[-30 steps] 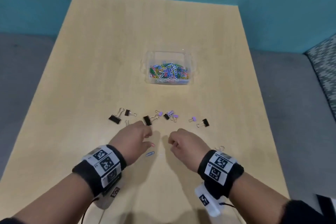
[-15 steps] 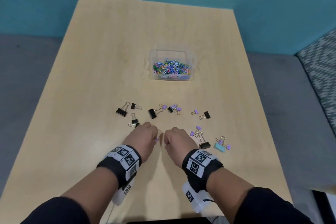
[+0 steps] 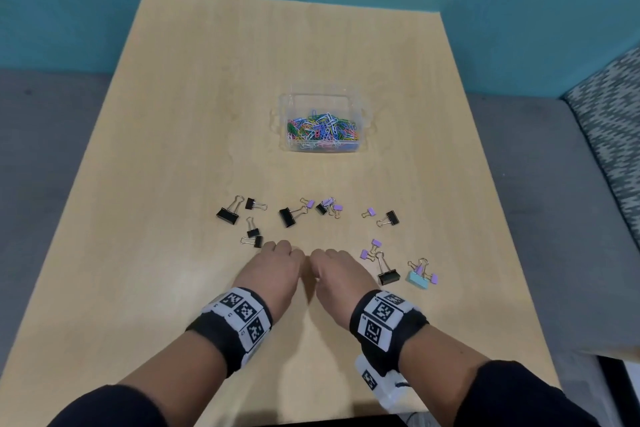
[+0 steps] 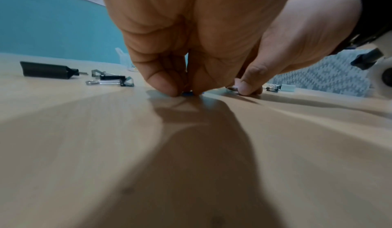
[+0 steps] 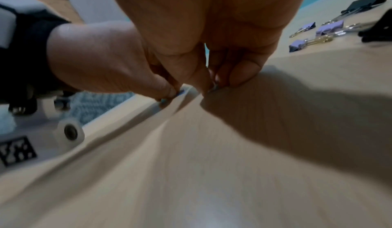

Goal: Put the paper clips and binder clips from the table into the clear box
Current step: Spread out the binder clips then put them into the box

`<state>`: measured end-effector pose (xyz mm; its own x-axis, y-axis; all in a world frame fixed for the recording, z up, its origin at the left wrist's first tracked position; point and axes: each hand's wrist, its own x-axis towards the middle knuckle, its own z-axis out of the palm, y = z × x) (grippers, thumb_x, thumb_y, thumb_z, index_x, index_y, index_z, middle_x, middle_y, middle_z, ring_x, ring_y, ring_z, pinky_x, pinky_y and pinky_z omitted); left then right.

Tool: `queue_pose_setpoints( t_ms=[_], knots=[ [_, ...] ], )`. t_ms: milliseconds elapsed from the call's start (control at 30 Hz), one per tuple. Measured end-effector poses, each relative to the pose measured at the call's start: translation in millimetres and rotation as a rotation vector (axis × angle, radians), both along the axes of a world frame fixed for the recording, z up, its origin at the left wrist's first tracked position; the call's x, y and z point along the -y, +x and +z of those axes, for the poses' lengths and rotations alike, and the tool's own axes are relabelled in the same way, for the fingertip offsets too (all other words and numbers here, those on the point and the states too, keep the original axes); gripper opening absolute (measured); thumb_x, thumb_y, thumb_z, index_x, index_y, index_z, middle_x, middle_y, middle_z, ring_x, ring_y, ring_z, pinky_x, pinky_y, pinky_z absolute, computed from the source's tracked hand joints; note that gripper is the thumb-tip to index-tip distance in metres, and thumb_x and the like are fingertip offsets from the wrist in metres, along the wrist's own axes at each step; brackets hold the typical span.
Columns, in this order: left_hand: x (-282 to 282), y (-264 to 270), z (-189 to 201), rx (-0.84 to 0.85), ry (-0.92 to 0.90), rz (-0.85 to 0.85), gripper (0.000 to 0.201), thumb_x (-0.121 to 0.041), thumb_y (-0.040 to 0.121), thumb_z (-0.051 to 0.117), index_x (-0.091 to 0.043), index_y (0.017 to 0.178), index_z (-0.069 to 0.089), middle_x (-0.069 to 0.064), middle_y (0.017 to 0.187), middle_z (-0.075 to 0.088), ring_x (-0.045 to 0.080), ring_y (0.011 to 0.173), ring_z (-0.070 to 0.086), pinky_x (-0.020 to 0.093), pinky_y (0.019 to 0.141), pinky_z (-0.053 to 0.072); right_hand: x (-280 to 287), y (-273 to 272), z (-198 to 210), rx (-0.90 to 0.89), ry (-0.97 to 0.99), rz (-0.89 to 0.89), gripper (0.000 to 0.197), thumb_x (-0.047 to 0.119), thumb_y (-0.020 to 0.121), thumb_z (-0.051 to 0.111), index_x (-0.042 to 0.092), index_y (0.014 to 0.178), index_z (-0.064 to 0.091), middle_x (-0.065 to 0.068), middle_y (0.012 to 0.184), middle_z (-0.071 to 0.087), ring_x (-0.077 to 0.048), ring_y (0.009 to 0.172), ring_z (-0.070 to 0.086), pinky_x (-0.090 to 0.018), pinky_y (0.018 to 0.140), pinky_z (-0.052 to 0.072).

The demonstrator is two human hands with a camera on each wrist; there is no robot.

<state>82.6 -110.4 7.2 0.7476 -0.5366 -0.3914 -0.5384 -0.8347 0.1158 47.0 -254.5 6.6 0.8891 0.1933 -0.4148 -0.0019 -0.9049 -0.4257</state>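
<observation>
My left hand (image 3: 277, 260) and right hand (image 3: 332, 263) rest side by side, fingertips down, on the wooden table (image 3: 173, 149). The left wrist view shows my left hand (image 4: 187, 91) pinching a blue paper clip (image 4: 187, 94) against the tabletop. My right hand (image 5: 216, 85) pinches a small pale paper clip (image 5: 213, 87), mostly hidden by the fingers. The clear box (image 3: 318, 96) stands farther back, holding several coloured paper clips. Black binder clips (image 3: 227, 213) and purple binder clips (image 3: 337, 208) lie in a row between hands and box.
Right of my right hand lie a black binder clip (image 3: 388, 276), a light blue one (image 3: 417, 279) and small purple ones (image 3: 364, 254). Two small black clips (image 3: 254, 241) lie just beyond my left hand. The table's right edge borders a grey patterned seat (image 3: 609, 121).
A second ago the blue paper clip lay free on the table beside my left hand; now the left fingers pinch it. Both hands have come down close together onto the tabletop.
</observation>
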Motion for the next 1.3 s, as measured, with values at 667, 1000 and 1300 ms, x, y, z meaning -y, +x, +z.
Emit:
queue_pose_setpoints(
  t_ms=[667,1000,1300],
  knots=[
    [-4.5,-2.0,-19.0,0.059,-0.161,0.087,0.039,0.005,0.033,0.063,-0.018,0.064,0.052,-0.003,0.057,0.049,0.016,0.047,0.042,0.026,0.040,0.032,79.9,256.5,41.8,0.126,0.259,-0.504,0.018,0.010,0.073,0.057,0.022,0.086,0.059,-0.003,0.079,0.066,-0.026,0.074,0.066,-0.038,0.069,0.057],
    [25.5,79.8,36.0,-0.128,-0.347,0.380,0.019,-0.008,0.071,0.054,-0.019,0.067,0.040,0.001,0.075,0.052,0.025,0.069,0.050,0.033,0.056,0.034,151.1,120.2,36.9,0.170,0.149,-0.482,0.035,0.003,0.080,0.050,0.017,0.110,0.060,-0.001,0.107,0.057,-0.015,0.092,0.054,-0.025,0.081,0.041],
    [79.8,212.2,76.0,0.078,-0.476,0.466,0.013,-0.011,0.071,0.063,-0.017,0.078,0.055,0.006,0.082,0.062,0.028,0.076,0.055,0.029,0.060,0.039,169.7,-17.3,6.8,0.074,0.001,-0.493,0.042,-0.003,0.077,0.051,0.015,0.114,0.057,-0.001,0.110,0.050,-0.022,0.107,0.045,-0.036,0.087,0.044]
  ],
)
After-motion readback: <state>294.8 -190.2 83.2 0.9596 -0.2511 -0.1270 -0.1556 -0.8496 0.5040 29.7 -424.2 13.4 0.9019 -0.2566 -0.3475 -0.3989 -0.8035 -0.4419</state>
